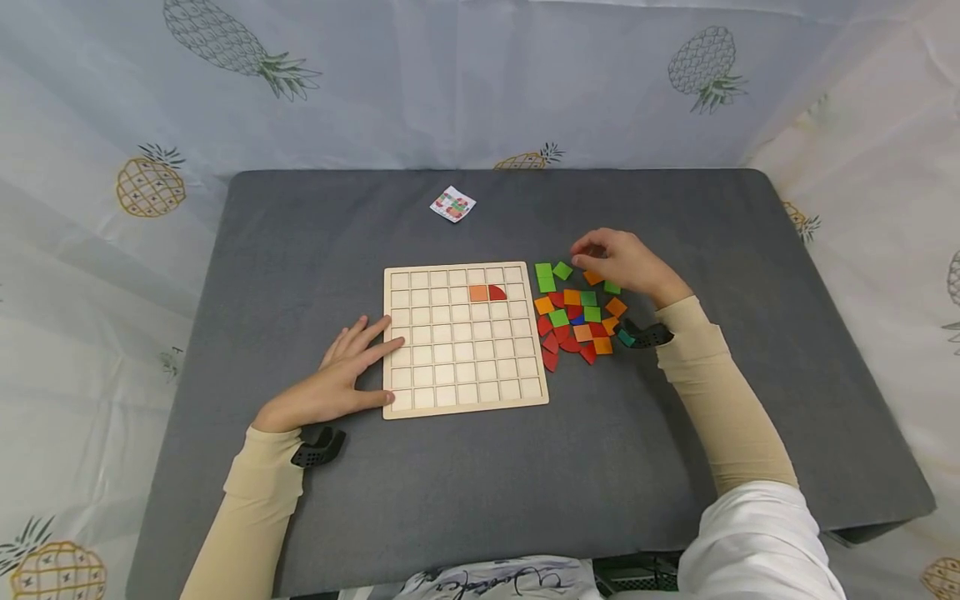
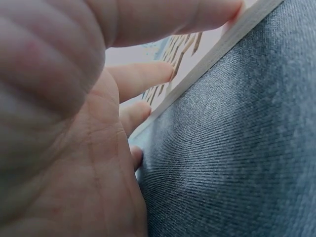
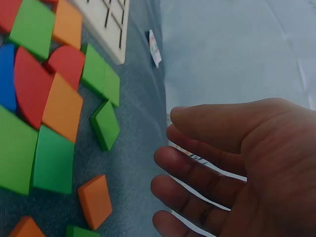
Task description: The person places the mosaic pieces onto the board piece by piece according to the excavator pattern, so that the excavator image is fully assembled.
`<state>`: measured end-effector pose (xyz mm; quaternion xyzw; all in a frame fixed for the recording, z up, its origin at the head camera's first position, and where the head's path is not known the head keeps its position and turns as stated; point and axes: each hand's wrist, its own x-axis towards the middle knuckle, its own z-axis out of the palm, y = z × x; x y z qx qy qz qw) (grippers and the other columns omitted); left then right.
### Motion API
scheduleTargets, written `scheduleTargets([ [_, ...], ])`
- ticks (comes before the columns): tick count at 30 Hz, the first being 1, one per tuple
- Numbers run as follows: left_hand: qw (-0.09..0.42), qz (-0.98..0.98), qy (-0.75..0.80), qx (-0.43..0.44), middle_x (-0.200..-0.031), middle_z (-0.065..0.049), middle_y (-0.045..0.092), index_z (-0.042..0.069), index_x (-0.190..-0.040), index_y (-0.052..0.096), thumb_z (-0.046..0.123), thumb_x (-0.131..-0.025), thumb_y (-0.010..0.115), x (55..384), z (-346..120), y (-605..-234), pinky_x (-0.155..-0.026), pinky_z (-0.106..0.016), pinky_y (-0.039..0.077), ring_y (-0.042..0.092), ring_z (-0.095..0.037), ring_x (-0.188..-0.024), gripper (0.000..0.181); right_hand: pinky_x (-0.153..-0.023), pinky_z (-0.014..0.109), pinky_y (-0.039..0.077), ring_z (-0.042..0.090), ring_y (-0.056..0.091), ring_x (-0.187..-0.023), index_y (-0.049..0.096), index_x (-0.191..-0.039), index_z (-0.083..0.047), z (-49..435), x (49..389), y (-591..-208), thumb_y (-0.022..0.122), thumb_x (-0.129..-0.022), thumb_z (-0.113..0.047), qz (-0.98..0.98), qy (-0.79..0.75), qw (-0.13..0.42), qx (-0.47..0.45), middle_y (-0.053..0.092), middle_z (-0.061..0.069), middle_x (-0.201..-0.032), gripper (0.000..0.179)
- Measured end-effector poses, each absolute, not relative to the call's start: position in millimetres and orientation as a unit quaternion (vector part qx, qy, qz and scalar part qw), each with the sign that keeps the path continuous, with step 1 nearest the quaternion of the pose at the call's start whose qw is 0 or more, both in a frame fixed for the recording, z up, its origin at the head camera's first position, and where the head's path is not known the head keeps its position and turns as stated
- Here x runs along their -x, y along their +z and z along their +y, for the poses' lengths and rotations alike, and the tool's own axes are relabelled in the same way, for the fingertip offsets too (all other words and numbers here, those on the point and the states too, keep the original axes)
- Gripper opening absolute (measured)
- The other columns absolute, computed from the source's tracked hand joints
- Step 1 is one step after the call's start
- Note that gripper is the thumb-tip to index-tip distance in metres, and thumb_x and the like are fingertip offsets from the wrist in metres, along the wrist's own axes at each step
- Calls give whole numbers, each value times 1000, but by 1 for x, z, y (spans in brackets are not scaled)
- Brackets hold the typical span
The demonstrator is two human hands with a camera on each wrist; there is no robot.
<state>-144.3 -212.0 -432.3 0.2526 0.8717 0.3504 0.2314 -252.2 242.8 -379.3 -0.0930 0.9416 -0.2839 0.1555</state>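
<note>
- My left hand point(image 1: 333, 383) is spread, some fingertips touching the wooden board point(image 1: 442, 354) to its right.
- My right hand point(image 1: 621, 262) hovers, fingers loosely curved, coloured tiles point(image 1: 592, 314) beneath and nearer me.

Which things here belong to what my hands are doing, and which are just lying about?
Part of the job:
- board, touched by your left hand
- tiles, two on the board, the rest beside it near your right hand
- card, probably: its print resembles the tiles

Just surroundings:
- table
- curtain

Nothing loose looks clearly stray.
</note>
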Motion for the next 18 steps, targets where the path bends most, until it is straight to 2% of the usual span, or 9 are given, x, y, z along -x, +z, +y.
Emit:
scheduleTargets([
  [7, 230, 874, 346, -250, -173, -6, 6, 17, -159, 34, 34, -93, 73, 144, -212, -433, -125, -61, -7, -11, -34, -159, 78, -95, 52, 52, 33, 58, -109, 62, -132, -3, 247, 256, -387, 53, -106, -31, 943, -265, 182, 88, 59, 18, -128, 39],
  [18, 229, 874, 346, -253, -173, -6, 5, 18, -160, 34, 31, -93, 73, 144, -212, -434, -125, -61, -8, -12, -35, -159, 78, -100, 53, 52, 36, 60, -117, 60, -135, 1, 235, 260, -402, 62, -101, -20, 948, -228, 168, 142, 59, 22, -129, 40],
])
